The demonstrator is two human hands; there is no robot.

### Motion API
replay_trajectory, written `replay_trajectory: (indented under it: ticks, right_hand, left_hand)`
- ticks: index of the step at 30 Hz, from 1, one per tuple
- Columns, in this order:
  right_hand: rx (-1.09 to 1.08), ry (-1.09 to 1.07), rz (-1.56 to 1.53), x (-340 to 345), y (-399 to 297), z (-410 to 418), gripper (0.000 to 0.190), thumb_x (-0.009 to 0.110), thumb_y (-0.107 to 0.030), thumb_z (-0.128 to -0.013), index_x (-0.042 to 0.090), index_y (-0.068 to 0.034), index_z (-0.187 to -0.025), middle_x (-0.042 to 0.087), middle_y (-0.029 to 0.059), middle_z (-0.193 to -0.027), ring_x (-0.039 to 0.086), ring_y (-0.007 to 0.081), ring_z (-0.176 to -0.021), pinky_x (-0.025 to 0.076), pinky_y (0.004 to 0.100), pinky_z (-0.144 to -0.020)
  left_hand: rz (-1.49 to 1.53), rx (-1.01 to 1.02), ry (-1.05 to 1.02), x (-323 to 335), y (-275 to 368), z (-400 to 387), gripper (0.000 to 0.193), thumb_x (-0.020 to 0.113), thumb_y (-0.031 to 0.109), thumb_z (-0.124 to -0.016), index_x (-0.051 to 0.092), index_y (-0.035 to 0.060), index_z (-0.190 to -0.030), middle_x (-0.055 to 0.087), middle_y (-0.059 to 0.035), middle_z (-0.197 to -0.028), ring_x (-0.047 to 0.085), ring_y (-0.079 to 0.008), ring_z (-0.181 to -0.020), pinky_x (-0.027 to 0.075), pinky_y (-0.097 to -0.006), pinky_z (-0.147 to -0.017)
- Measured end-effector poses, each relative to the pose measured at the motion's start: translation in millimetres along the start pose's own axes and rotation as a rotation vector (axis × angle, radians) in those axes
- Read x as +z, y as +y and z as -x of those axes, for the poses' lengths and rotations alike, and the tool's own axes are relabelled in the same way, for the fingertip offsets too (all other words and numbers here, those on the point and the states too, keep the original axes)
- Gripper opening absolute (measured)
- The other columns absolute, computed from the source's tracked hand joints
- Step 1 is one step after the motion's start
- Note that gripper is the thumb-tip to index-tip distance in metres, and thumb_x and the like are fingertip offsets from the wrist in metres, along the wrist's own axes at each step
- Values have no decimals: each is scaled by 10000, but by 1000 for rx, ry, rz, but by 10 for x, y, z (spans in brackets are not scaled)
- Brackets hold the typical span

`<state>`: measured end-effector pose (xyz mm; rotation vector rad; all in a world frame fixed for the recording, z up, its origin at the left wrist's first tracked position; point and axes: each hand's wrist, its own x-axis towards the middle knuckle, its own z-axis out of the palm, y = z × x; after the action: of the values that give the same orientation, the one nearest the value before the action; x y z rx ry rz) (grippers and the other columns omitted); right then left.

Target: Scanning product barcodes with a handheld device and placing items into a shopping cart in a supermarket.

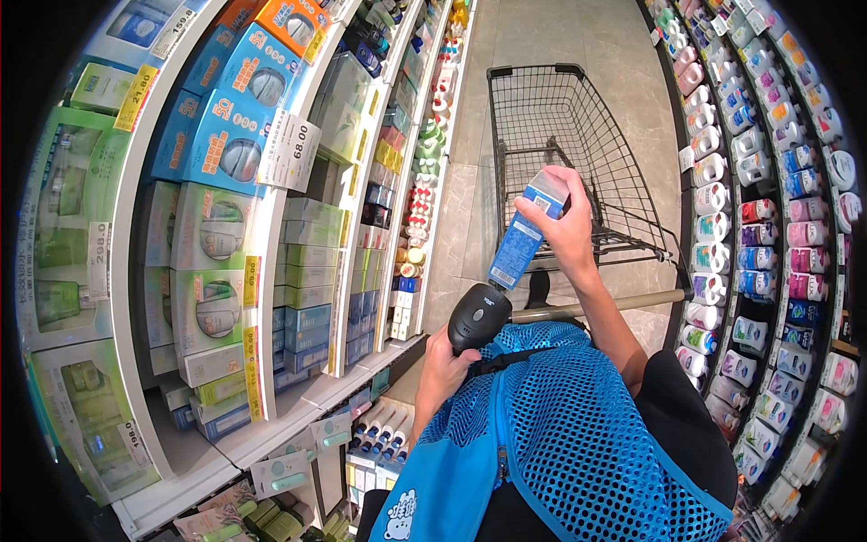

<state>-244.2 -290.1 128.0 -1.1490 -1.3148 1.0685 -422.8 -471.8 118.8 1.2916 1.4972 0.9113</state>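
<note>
My right hand (572, 223) grips a blue cardboard product box (516, 249) near its upper end, with the thumb on the printed face. The box is tilted and a barcode shows at its lower end. My left hand (437, 372) is closed around a black handheld barcode scanner (479, 315). The scanner's head is just below the box's barcode end; whether they touch I cannot tell. Part of the left fingers is hidden behind the scanner.
A wire shopping cart (567, 68) stands ahead, its handle (609, 303) crossing in front of my body. White shelves (234, 444) of boxed cosmetics with price tags line the left. Shelves of bottles (711, 227) line the right. Tiled floor (467, 223) runs between them.
</note>
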Motion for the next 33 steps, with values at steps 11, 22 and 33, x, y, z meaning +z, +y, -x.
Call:
replay_trajectory:
  ticks: [11,22,33]
  right_hand:
    - [9,-17,16,-34,30,19,565,781,-246,-684,473,4,-1085,584,89,-878,576,141,-792,474,279,-722]
    - [90,11,-65,-244,163,-40,551,777,-251,-695,477,0,-1084,584,89,-891,575,140,-801,475,274,-719]
    - [551,108,632,-1519,2020,-1339,569,761,-413,-637,599,39,-942,615,232,-983,614,285,-905,487,378,-768]
  left_hand:
    - [-38,-72,-2,20,-50,4,675,620,583,-734,574,-44,-978,617,-204,-862,598,-358,-794,462,-374,-709]
    - [-22,-60,0,96,-54,-80,688,572,620,-755,591,-47,-926,616,-201,-795,588,-354,-724,457,-380,-671]
    - [63,-221,34,262,-122,-190,654,581,621,-765,563,-33,-754,517,-50,-532,528,-151,-487,404,-299,-465]
